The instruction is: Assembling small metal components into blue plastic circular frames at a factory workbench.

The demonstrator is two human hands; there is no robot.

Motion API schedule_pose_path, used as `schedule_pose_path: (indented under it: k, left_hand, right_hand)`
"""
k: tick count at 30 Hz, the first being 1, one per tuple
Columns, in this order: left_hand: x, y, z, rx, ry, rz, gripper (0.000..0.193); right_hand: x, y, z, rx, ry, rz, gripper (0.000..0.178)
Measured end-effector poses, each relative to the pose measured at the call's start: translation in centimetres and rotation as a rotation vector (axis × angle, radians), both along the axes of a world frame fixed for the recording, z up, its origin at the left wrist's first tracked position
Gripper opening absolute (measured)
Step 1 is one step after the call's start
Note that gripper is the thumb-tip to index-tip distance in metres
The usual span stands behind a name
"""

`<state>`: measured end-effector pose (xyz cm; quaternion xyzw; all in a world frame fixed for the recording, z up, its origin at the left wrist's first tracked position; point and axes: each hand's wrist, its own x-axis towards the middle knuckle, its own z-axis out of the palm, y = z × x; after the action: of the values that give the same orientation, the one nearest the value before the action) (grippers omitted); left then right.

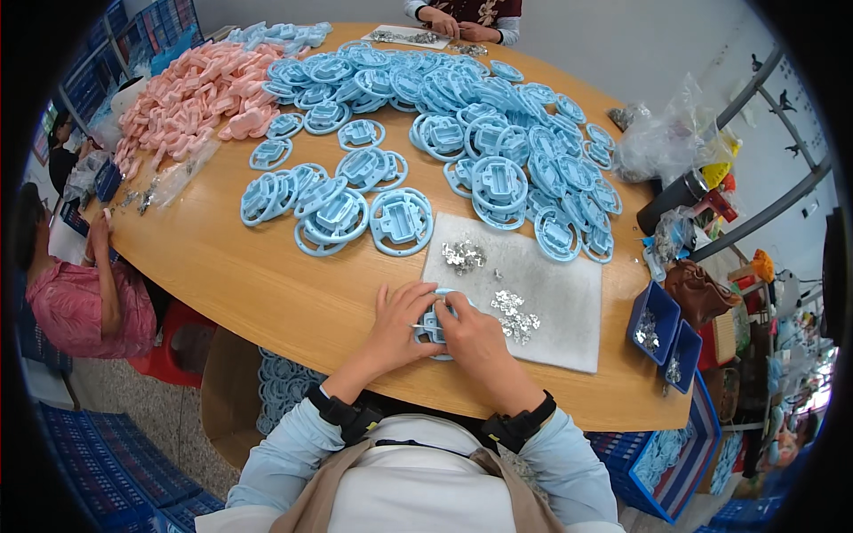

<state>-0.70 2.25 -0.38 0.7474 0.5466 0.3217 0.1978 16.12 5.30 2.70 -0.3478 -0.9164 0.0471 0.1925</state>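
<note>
A light blue plastic toy steering-wheel piece lies at the near left edge of the grey mat, mostly covered by my hands. My left hand grips it from the left, fingers over its far rim. My right hand bends over its middle with fingertips pressed together; whatever they pinch is hidden. A thin pale tip shows by the left fingers. Just right of my right hand lies a spread of small shiny metal pieces. A second metal heap sits farther back on the mat.
Many blue wheel pieces cover the table's middle and far side, with a pink heap at far left. Blue bins of metal bits, a dark bottle and plastic bags stand right. Co-workers sit left and opposite.
</note>
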Motion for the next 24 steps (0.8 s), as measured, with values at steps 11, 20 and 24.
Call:
schedule_pose_path:
  k: [11, 20, 24]
  left_hand:
    - [0.1, -0.2, 1.0, -0.006, 0.027, -0.020, 0.075]
    - [0.1, -0.2, 0.8, -0.009, 0.022, -0.009, 0.071]
    - [0.1, -0.2, 0.7, 0.009, 0.022, 0.000, 0.071]
  right_hand:
    - [2.1, -1.8, 1.1, -0.210, -0.047, -0.256, 0.044]
    - [0.9, -3.0, -0.2, -0.012, -0.023, -0.250, 0.047]
    - [0.9, -3.3, -0.6, 0.042, 0.004, -0.251, 0.045]
